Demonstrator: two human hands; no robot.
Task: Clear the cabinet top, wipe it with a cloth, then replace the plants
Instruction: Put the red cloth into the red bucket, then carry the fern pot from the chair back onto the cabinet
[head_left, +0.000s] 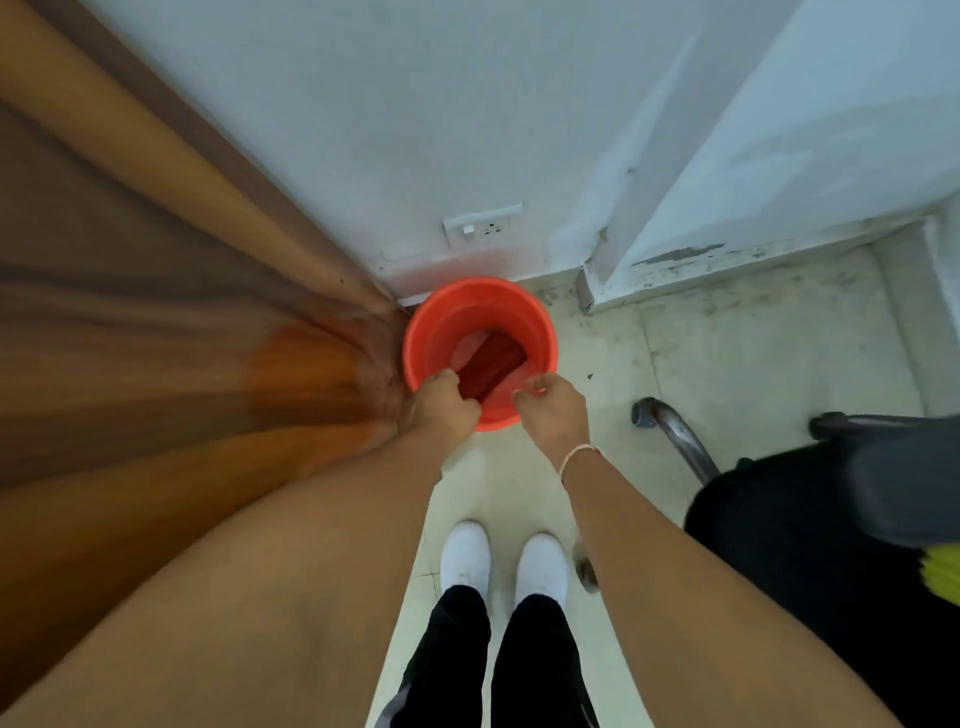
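Red cloth (492, 366) in bucket (540, 332), below fingers (524, 395).

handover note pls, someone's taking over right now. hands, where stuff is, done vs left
Left hand: curled at the near rim of the orange bucket, fingers closed; what it grips is unclear.
Right hand: at the near rim too, fingers pinched; hold unclear.
Bucket stands on the floor in the corner, beside the wooden cabinet side. Something dark red lies inside, possibly the cloth.
Cabinet top and plants are out of view, so clearing and wiping cannot be confirmed.
Left: likely get the cloth, wipe, replace plants.
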